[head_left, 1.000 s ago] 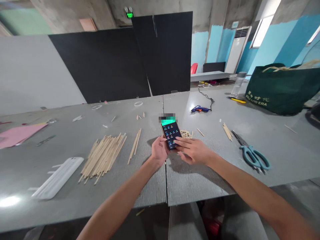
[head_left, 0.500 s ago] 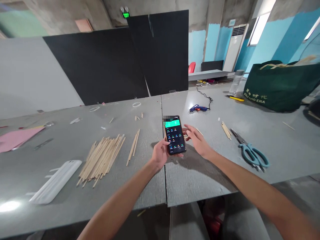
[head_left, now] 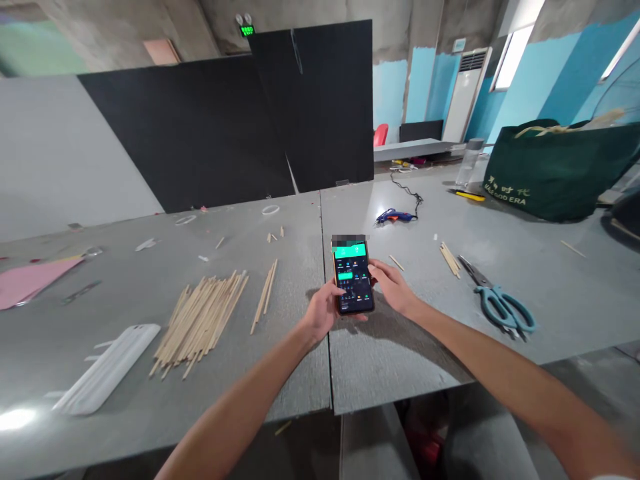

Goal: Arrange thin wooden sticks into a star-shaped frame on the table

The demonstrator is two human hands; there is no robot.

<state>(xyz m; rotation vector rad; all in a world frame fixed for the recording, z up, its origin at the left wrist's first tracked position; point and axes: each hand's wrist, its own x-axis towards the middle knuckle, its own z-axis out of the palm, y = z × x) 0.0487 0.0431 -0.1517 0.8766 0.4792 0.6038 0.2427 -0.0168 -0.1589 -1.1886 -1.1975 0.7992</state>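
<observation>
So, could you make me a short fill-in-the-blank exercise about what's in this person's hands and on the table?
1. The left hand holds a ____.
2. The largest pile of wooden sticks lies on the person's ____ side.
3. The tote bag is dark ____.
4. The tool with a blue body and an orange trigger is a ____.

Missing words: smartphone; left; green; glue gun.
</observation>
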